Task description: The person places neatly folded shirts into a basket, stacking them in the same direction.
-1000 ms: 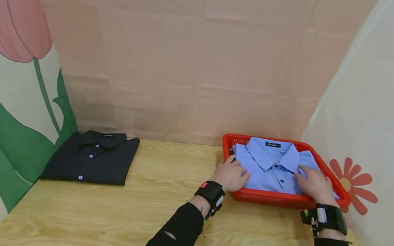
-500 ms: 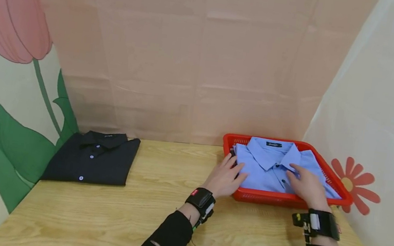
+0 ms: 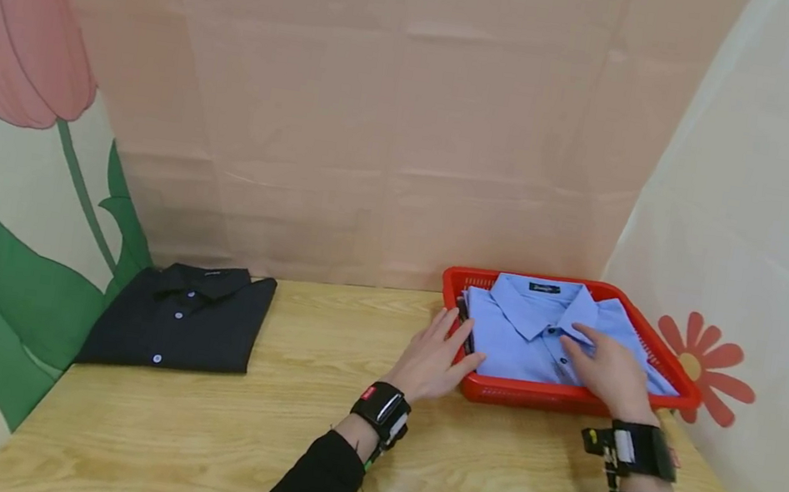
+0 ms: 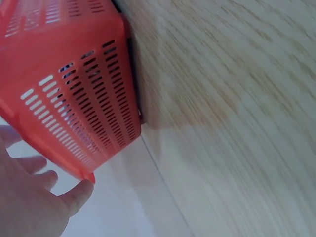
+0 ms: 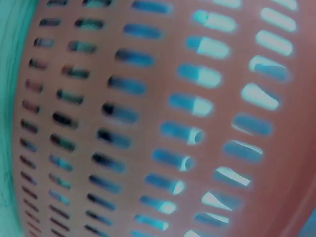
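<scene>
Pink paper walls stand behind a light wooden table (image 3: 307,435), and the wall at 9 o'clock carries a painted tulip (image 3: 17,25), while the wall at 3 o'clock has a small red flower (image 3: 706,370).

At about 2 o'clock on the table sits a red basket (image 3: 533,393) with slotted sides, and inside it lies a folded light blue shirt (image 3: 541,334), its collar turned toward 12 o'clock. The shirt fills most of the basket and hides the floor of it.

The right hand (image 3: 607,370) rests flat on the front of the blue shirt, near the button line, with the fingers straight and relaxed; it does not pinch the cloth. The left hand (image 3: 435,357) lies at the 9 o'clock side of the basket, fingers stretched out toward 1 o'clock, touching the basket's rim and the edge of the shirt. Its fingers are also straight and hold nothing. The left wrist view shows the slotted red wall (image 4: 74,103) close to the thumb. The right wrist view shows only the red slots, with blue cloth behind them.

Both wrists wear black bands above black sleeves.

Well apart, at 10 o'clock on the table, a folded dark shirt (image 3: 183,317) lies flat against the tulip wall.
</scene>
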The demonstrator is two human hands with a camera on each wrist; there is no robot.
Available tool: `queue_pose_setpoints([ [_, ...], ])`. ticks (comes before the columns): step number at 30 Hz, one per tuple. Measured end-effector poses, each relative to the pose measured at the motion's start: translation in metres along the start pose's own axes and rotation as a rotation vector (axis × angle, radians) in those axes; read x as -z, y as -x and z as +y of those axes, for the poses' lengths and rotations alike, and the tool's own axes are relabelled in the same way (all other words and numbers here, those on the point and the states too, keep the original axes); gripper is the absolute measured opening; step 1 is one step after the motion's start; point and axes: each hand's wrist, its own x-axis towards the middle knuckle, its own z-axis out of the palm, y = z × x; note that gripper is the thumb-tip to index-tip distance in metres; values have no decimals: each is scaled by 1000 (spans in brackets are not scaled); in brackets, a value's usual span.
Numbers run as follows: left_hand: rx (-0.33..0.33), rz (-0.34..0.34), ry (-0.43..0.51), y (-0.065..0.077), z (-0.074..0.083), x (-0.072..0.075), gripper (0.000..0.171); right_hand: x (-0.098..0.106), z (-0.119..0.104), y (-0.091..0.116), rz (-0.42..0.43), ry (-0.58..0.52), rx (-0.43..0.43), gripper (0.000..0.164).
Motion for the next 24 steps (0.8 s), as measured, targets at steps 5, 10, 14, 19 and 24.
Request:
queue_pose_setpoints([
  [5,3,7,14,10,-6,8,74,1,-13,3,-2,22,45,87],
  [10,1,-5,-22,24,-14,21,72,2,-25,5,-25,28,65,92],
  [14,14,-6,-67,36,-24,29,74,-1,-31,6,-29,21,72,92],
  [19,24,26,-106,50,-38,43,73,-4,-35,7,-5,13,68,88],
  [24,16,84,-105,66,-53,57,69,-7,-40,9,36,-2,76,85],
])
